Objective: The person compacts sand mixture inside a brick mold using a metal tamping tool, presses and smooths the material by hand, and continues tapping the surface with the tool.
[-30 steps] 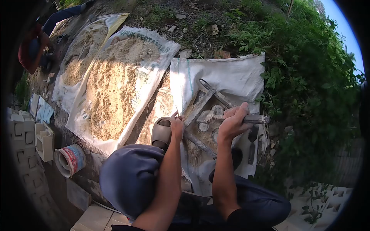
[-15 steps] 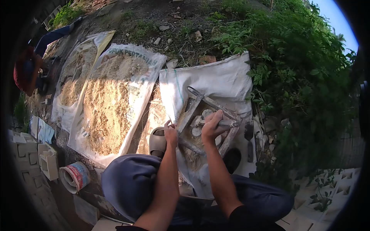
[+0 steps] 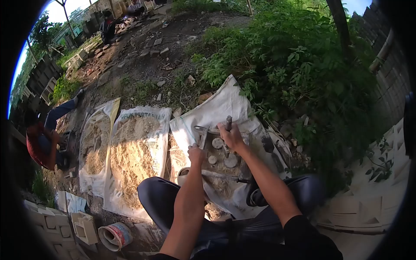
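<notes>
My right hand is closed around a short bar-like tool, whose end sticks up above the fist. It is over the upper part of a worn, squared mould frame. Inside the frame are pale round discs, including a larger disc and a smaller disc. My left hand is closed at the frame's left side, by the edge of the white sack spread underneath. What its fingers grip is hidden. A dark trowel-like tool lies to the right of the frame.
Sand covers a printed sack on the left, beside another sand-covered sack. A bucket and moulded blocks are at lower left. A person in red sits far left. Dense plants grow at right.
The view has swung, showing more ground and people at upper left. My right hand has moved to the upper part of the frame, and its tool now points up. The frame appears turned.
</notes>
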{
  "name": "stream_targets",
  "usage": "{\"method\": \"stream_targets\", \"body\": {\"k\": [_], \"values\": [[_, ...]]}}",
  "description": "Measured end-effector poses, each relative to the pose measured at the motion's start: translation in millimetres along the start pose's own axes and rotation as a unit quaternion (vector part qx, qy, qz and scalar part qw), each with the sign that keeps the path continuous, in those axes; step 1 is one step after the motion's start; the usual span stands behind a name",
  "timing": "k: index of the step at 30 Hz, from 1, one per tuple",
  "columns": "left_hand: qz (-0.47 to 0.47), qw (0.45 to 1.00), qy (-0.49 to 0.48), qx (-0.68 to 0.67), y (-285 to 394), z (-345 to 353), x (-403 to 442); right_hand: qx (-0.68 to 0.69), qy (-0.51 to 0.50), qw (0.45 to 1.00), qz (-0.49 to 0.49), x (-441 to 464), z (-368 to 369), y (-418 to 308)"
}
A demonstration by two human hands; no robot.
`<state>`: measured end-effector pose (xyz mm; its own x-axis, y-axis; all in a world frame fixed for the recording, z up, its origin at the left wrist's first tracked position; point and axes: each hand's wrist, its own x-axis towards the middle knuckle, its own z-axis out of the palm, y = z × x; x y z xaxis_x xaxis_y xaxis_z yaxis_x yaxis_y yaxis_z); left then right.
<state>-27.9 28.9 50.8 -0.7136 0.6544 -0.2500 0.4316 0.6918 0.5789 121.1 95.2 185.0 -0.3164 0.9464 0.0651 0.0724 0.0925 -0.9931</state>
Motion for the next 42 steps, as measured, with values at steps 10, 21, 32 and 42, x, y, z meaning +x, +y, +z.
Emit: {"method": "stream_targets", "body": {"k": [10, 21, 32, 42], "values": [[0.366, 0.893, -0.264, 0.000, 123.9, -131.4, -37.7, -0.286, -0.053, 0.956, -0.042, -26.8, -50.1, -22.9], [0.543, 0.790, -0.263, -0.108, 159.3, -155.0, -118.6, -0.492, -0.263, 0.830, -0.002, -25.3, -91.2, -59.9], [0.618, 0.770, -0.159, 0.003, 205.1, -144.9, -78.4, -0.375, -0.208, 0.903, -0.026, -2.6, -93.4, -70.0], [0.540, 0.823, -0.176, 0.005, 220.4, -141.1, -54.4, -0.190, -0.106, 0.976, 0.027, 4.3, -82.4, -55.7]]}}
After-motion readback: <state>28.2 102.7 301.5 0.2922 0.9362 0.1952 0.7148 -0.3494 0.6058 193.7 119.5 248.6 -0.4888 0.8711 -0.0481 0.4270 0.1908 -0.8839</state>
